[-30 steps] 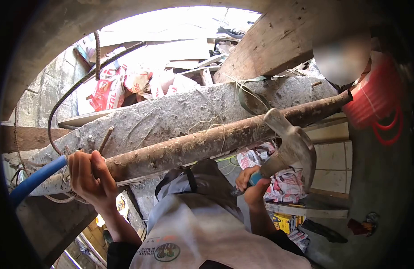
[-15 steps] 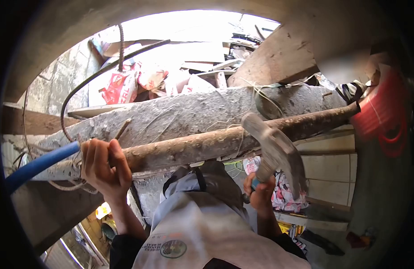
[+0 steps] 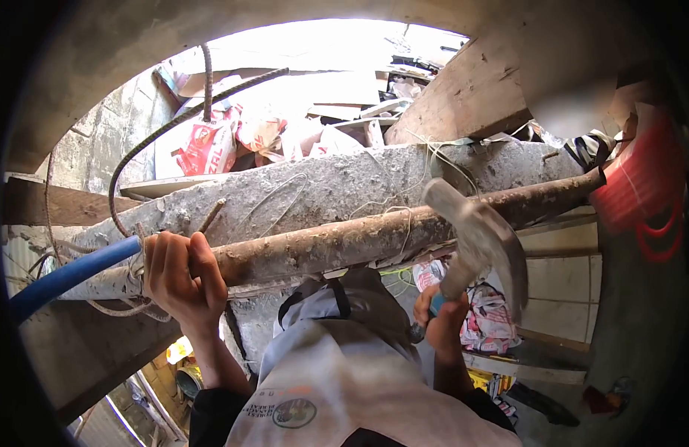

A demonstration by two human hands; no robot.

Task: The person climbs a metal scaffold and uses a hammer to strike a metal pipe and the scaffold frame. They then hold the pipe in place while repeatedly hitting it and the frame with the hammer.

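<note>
Right hand [image 3: 443, 322] gripping hammer [image 3: 478, 242], head against pipe [image 3: 344, 242]

A pale blurred patch [image 3: 575, 112] at upper right hides whatever lies there. The red ribbed plastic coil [image 3: 646, 190] blurs into the dark right edge. The blue plastic hose [image 3: 68, 274] runs off at left, its end unseen.

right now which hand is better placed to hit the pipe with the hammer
Right. The right hand already grips the hammer, whose head sits against the rusty pipe. The left hand is wrapped around the pipe near the blue hose, probably steadying it.
</note>
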